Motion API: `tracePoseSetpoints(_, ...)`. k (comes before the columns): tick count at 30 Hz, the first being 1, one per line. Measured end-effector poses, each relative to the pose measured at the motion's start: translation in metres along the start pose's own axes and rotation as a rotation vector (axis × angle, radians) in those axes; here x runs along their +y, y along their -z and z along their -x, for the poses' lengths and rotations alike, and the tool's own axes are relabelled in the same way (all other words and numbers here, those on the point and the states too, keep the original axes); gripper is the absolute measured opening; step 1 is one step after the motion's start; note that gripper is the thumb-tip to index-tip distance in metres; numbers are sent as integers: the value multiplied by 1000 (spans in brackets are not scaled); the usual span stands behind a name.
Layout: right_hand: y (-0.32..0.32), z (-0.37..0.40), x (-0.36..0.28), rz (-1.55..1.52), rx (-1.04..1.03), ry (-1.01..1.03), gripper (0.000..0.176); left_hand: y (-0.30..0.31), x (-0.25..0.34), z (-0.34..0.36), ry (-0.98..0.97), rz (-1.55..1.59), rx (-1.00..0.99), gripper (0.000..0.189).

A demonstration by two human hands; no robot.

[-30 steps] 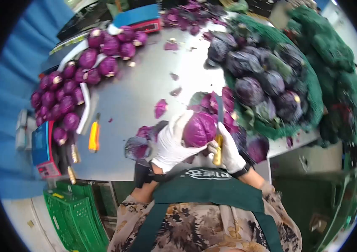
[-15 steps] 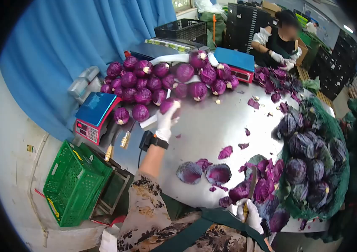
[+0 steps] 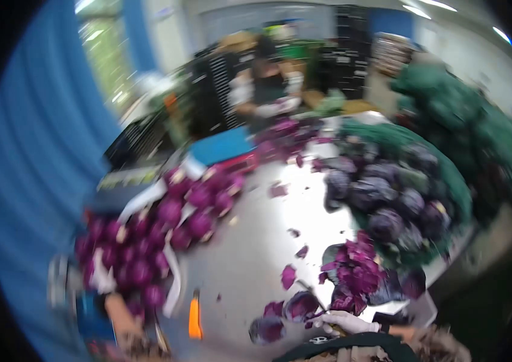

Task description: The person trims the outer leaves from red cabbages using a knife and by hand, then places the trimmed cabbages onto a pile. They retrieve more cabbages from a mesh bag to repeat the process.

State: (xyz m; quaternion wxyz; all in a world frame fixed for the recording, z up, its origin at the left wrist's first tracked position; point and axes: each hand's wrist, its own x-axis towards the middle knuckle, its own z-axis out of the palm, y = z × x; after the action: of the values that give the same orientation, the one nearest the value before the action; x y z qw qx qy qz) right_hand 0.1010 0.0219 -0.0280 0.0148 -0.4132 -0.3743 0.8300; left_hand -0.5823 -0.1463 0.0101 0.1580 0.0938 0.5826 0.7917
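My left hand (image 3: 104, 274), in a white glove, reaches into the left end of a heap of trimmed red cabbages (image 3: 141, 271). Motion blur smears its fingers, and I cannot tell whether they grip a cabbage. Low in the view, my right hand (image 3: 345, 323), also gloved, is closed round the handle of a knife (image 3: 313, 294), whose blade points up and left. Just beyond the blade lie cupped outer cabbage leaves (image 3: 301, 306) and a pile of torn purple leaves (image 3: 355, 271).
Untrimmed cabbages (image 3: 373, 187) fill a green net (image 3: 458, 187) at right. A blue-topped scale (image 3: 223, 146) stands beyond the heap, another scale (image 3: 90, 314) by my left arm. An orange tool (image 3: 195, 317) lies on the metal table (image 3: 238, 259). A person (image 3: 268, 84) works across it.
The view has swung to the right. My left hand has moved from the heap's near edge, where it held a cabbage, to its left end. The knife stays in my right hand.
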Motion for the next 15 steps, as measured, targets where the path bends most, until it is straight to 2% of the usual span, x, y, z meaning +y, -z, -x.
tracePoseSetpoints(1,1,-9,5,35,-104,88,37,0,16,-6,-3,-71,112,54)
tracePoseSetpoints(2,-4,-12,2,18,-141,67,37,-26,37,8,25,-118,353,43)
tracePoseSetpoints(4,-8,-27,9,64,-177,154,38,48,19,-73,-70,-385,207,48)
tracePoseSetpoints(6,-7,-46,15,112,-179,118,39,100,-5,-136,-431,-1206,16,54)
tracePoseSetpoints(8,-19,-44,5,146,-133,103,39,53,18,-126,112,-305,257,38)
tracePoseSetpoints(10,-30,-38,-9,156,-80,74,38,22,21,-99,35,-350,304,35)
tracePoseSetpoints(11,-37,-35,-16,175,-49,38,37,103,-11,-172,-410,-1078,-9,37)
tracePoseSetpoints(12,-42,-32,-23,169,-39,35,37,86,-10,-167,-406,-1076,-20,37)
tracePoseSetpoints(14,-51,-28,-30,213,8,14,36,35,10,-132,-6,-400,319,43)
tracePoseSetpoints(15,-51,-29,-27,210,14,11,36,44,3,-145,-54,-456,287,45)
